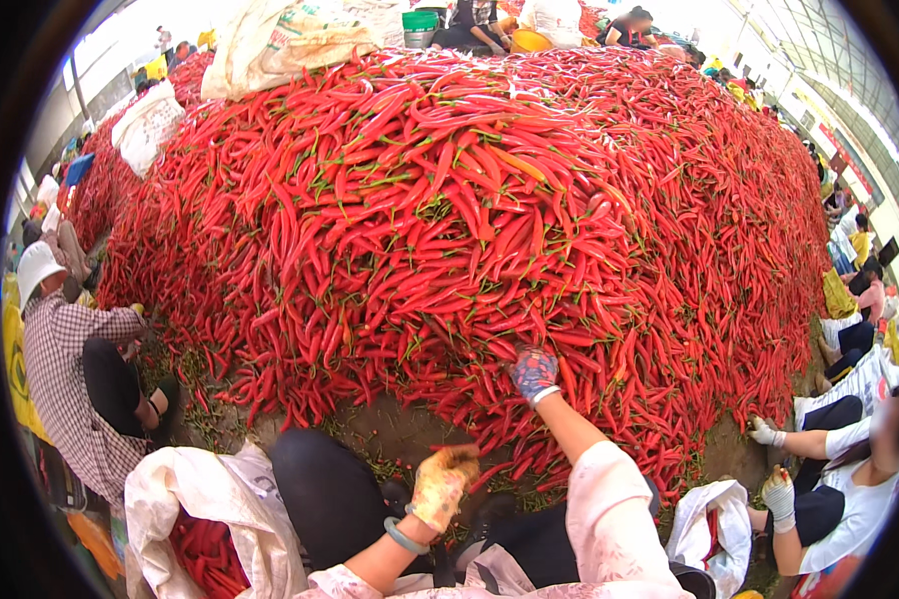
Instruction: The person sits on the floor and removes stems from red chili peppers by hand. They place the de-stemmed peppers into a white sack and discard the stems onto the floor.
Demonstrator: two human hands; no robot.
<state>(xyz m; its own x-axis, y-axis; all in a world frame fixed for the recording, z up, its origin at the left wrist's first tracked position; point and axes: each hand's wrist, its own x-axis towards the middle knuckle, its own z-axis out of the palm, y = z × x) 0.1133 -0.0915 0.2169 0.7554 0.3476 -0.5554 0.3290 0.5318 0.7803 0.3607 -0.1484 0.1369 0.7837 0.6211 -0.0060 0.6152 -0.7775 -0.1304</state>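
A tall heap of red chili peppers [434, 224], many with green stems, rises before me. My right hand [536, 373], in a dark floral glove with a white cuff, reaches to the lower front of the heap. Its fingertips touch peppers and are partly hidden among them, so its grip is unclear. Lower down, my left hand [442, 485] wears a stained yellow-cream glove, its fingers curled, above the ground between my knees. A red pepper [492, 473] lies near its fingertips; whether the hand holds anything cannot be made out. A bracelet [404, 535] circles my left wrist.
An open white woven sack [206, 479] with red peppers inside stands at my left. Beside my right leg is a smaller white sack [712, 524]. People sit close on both sides [82, 359] [854, 479]. Stem scraps [389, 468] litter the ground.
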